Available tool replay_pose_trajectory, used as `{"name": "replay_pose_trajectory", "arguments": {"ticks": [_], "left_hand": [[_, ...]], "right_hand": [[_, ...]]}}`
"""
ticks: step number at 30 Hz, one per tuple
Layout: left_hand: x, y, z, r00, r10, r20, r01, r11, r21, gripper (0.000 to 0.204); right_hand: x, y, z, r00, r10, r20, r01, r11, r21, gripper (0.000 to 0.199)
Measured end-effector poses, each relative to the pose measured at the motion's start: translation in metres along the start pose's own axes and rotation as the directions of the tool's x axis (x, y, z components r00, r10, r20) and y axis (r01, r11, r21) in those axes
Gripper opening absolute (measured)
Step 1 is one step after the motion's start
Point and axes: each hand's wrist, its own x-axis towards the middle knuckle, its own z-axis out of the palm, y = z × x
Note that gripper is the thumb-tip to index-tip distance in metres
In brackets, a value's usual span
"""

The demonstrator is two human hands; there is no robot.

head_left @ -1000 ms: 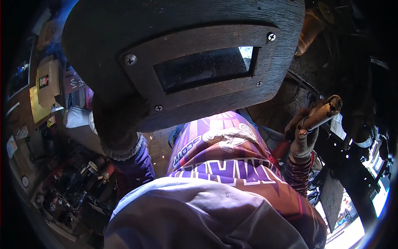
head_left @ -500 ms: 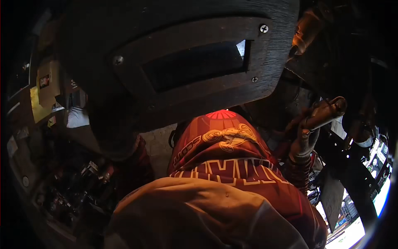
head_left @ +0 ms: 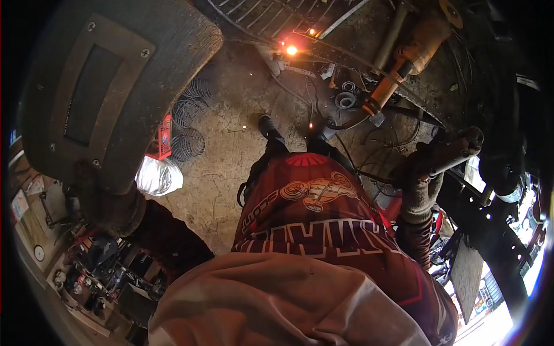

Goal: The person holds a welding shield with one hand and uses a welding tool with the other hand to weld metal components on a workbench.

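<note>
At the left, my gloved left hand (head_left: 109, 207) is closed at the lower edge of a dark hand-held welding shield (head_left: 144, 95) with a rectangular window and screws; its fingers are mostly hidden. My right hand (head_left: 414, 184), in a worn glove, closes round a stout cylindrical handle (head_left: 453, 155), which looks like a welding electrode holder. A thin rod (head_left: 381, 72) slants from near it toward the metal grille (head_left: 259, 17) at the top. Near the grille's edge glows a bright orange-red spot (head_left: 291, 50), with a smaller one beside it and sparks below.
A rusty cylinder with a rod (head_left: 424, 49) lies at the upper right, near metal rings (head_left: 345, 101) and cables. Wire coils (head_left: 188, 145), a red crate (head_left: 164, 138) and a white bag (head_left: 160, 176) stand on the concrete floor (head_left: 213, 196). My shoes (head_left: 270, 127) are below the grille.
My left hand has swung the welding shield away to the left, uncovering the floor, grille and glowing spot. My right hand has stayed nearly in place. The picture is brighter.
</note>
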Motion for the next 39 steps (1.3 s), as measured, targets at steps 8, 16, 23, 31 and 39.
{"name": "replay_pose_trajectory", "arguments": {"ticks": [8, 16, 23, 31, 39], "left_hand": [[-0.005, 0.005, 0.006, 0.941, -0.265, 0.211, 0.338, 0.780, -0.526, 0.049], [-0.011, 0.008, 0.010, 0.921, -0.305, 0.243, 0.387, 0.795, -0.467, 0.054], [-0.019, 0.023, 0.029, 0.922, -0.323, 0.214, 0.387, 0.752, -0.533, 0.047], [-0.023, 0.027, 0.027, 0.878, -0.308, 0.366, 0.471, 0.689, -0.551, 0.047], [-0.053, 0.014, 0.027, 0.759, -0.443, 0.478, 0.647, 0.429, -0.630, 0.048]], "right_hand": [[0.003, -0.019, 0.020, 1.000, -0.016, 0.018, 0.016, 1.000, -0.004, 0.085], [0.003, -0.020, 0.017, 0.998, 0.032, 0.053, -0.030, 0.999, -0.026, 0.083], [0.003, -0.018, 0.013, 0.997, 0.036, 0.075, -0.037, 0.999, 0.016, 0.081], [0.002, -0.022, 0.010, 0.996, 0.061, 0.061, -0.061, 0.998, -0.006, 0.083], [0.001, -0.017, 0.005, 0.995, 0.040, 0.091, -0.036, 0.998, -0.044, 0.079]]}}
